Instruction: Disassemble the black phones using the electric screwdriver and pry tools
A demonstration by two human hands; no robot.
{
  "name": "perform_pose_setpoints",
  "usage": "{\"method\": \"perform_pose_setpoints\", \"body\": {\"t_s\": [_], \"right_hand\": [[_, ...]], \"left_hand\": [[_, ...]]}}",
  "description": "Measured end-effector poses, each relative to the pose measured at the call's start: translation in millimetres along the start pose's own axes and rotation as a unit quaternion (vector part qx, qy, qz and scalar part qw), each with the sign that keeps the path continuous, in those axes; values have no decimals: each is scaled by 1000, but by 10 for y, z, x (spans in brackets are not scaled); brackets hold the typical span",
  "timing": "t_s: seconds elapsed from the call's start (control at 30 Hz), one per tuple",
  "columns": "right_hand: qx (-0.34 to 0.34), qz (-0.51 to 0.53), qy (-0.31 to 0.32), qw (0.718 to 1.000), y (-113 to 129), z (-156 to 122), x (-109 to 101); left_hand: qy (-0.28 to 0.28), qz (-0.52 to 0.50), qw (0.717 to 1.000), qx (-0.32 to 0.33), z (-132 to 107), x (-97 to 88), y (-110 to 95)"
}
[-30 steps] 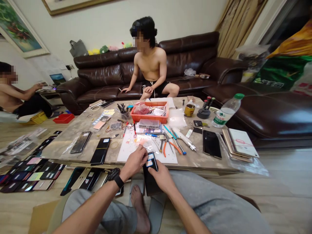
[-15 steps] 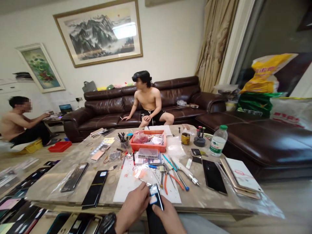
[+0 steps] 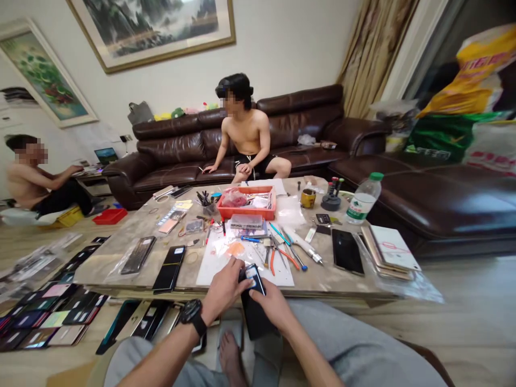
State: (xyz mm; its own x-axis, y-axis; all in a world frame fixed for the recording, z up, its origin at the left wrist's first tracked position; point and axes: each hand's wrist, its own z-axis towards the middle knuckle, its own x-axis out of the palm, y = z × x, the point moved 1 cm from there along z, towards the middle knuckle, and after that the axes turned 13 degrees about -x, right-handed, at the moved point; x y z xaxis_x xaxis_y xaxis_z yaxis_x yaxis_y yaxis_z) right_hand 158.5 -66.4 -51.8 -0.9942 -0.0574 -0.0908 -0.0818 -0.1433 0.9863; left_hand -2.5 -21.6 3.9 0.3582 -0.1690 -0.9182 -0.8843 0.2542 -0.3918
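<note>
"Where's the phone (image 3: 253, 313)?"
"Grasped in the right hand (image 3: 273, 304), by the near edge of the table (image 3: 94, 271)."
"And the left hand (image 3: 226, 284)?"
"At the phone's top end; whether it pinches anything, I can't tell."
"The step?"
"Probably handwork there; the next move calls for a steady hold."

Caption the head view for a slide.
Right hand gripping a dark phone, left hand at its upper end, before a table bearing pliers.
</note>
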Motion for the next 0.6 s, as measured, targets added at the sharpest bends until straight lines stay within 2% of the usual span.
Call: {"method": "perform_pose_setpoints", "body": {"t_s": [0.3,0.6], "right_hand": [[-3,-21,7,1000,-18,21,5],[-23,-19,22,999,44,25,-10]], "left_hand": [[-15,70,997,-22,102,114,-2],[-18,127,992,9,41,69,-132]]}}
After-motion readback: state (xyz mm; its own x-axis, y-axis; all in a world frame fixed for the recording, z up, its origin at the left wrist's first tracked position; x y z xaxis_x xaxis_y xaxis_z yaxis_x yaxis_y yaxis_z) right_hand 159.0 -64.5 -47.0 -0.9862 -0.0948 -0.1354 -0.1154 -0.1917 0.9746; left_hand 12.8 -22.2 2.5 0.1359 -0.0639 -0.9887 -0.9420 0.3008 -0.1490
